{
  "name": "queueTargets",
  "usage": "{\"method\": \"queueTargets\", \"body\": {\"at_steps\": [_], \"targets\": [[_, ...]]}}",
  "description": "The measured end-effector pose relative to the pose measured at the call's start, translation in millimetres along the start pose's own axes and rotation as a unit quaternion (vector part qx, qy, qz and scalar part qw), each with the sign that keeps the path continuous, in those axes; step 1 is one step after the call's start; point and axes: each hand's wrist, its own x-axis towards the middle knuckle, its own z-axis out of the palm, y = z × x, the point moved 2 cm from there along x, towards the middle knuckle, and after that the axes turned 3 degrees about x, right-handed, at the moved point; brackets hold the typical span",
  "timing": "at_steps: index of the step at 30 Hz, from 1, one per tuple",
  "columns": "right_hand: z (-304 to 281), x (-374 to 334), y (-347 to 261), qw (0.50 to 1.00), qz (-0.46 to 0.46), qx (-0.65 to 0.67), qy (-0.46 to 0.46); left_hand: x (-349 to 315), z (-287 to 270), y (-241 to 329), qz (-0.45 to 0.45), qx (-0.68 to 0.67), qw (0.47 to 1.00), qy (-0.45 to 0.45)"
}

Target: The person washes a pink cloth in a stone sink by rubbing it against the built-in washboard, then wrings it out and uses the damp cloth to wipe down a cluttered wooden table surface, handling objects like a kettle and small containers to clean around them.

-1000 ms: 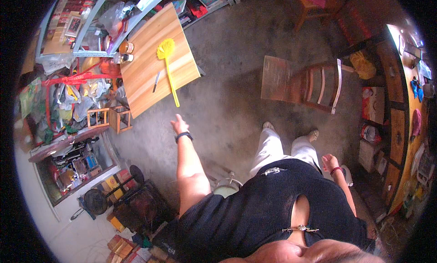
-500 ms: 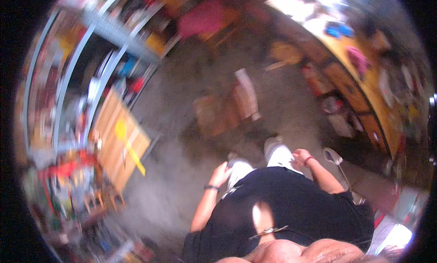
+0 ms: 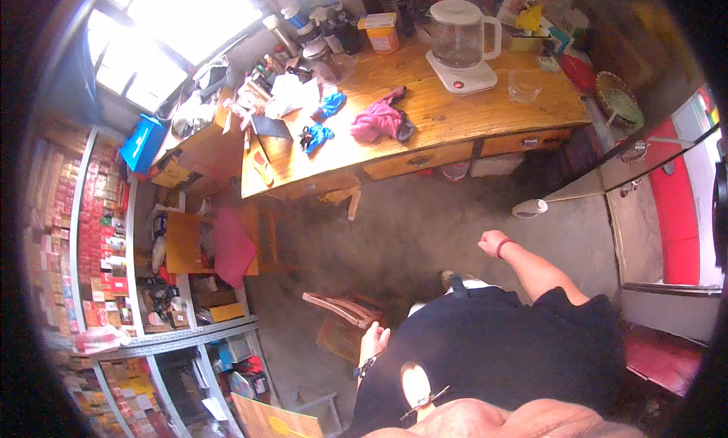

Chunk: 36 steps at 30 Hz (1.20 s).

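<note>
My left hand (image 3: 374, 341) hangs low beside my body, a dark band on its wrist. Its fingers look loosely apart and hold nothing I can see. Closest to it is a wooden chair (image 3: 345, 335) with a curved back rail. My right hand (image 3: 493, 243) is held out over the floor, fingers curled in, a red bracelet on the wrist. Nothing shows in it. Beyond it stands a wooden desk (image 3: 447, 146) with drawers. On the desk are a clear kettle (image 3: 456, 43) on a white base, a crumpled dark pink cloth (image 3: 377, 122) and blue crumpled pieces (image 3: 317, 137).
Shelves of small boxes (image 3: 102, 248) line the left side. A wooden board (image 3: 273, 419) is at the lower left. A white rounded object (image 3: 529, 208) is on the floor near the desk. At the right are a glass door (image 3: 633, 218) and a red panel (image 3: 675, 210).
My view has swung right, so the desk now lies ahead and the shelves sit further left and lower. My right hand has moved forward and away from my thigh.
</note>
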Motion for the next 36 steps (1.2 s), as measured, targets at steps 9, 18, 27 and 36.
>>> {"method": "queueTargets", "body": {"at_steps": [9, 18, 27, 36], "targets": [[-71, -1, -33, 0.971, 0.062, 0.227, -0.047, 133, -98, 80, 0.070, -0.156, 0.984, 0.057], [-212, 128, -228, 0.911, -0.218, 0.333, 0.105, 266, -189, 135, 0.091, -0.217, 0.967, 0.101], [-274, 263, -344, 0.877, -0.240, 0.411, 0.073, 317, -233, 151, 0.040, -0.244, 0.967, 0.064], [-310, 411, -419, 0.861, -0.275, 0.275, 0.329, 327, -236, 190, -0.035, -0.295, 0.953, 0.060]]}}
